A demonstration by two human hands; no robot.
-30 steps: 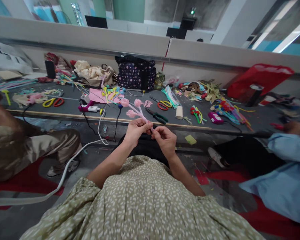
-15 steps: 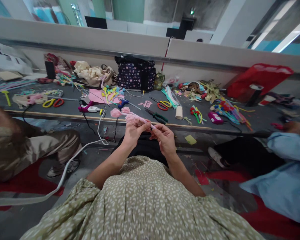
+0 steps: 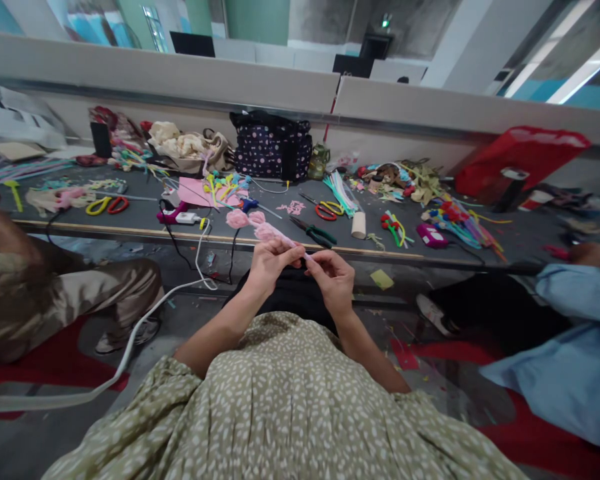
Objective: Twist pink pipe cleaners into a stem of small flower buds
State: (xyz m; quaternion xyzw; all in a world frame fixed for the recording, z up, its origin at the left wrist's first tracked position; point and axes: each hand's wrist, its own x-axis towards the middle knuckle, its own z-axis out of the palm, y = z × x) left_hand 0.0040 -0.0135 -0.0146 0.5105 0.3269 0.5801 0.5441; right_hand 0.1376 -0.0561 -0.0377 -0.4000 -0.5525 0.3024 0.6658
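Observation:
Between my hands is a pink pipe-cleaner flower stem (image 3: 267, 231), its fuzzy heads pointing up and left over the table edge. My left hand (image 3: 269, 267) is closed around the stem just below the fuzzy heads. Thumb and fingertips of my right hand (image 3: 334, 277) pinch the lower end of the stem, close to the left fingertips. On the table just beyond lie dark green-handled pliers (image 3: 314, 231), orange and yellow scissors (image 3: 326, 209), small pink pieces (image 3: 291, 208) and a blue glue gun (image 3: 249, 205).
A pink sheet (image 3: 193, 191) carries colourful pipe-cleaner pieces. A white cable (image 3: 145, 319) runs past my left side. A dotted dark bag (image 3: 271, 147) stands at the back, a red bag (image 3: 523, 160) to the right. People sit on both sides.
The pink flower stem and both hands have shifted slightly to the right. My right fingers have moved a little along the lower stem. Both hands keep their hold.

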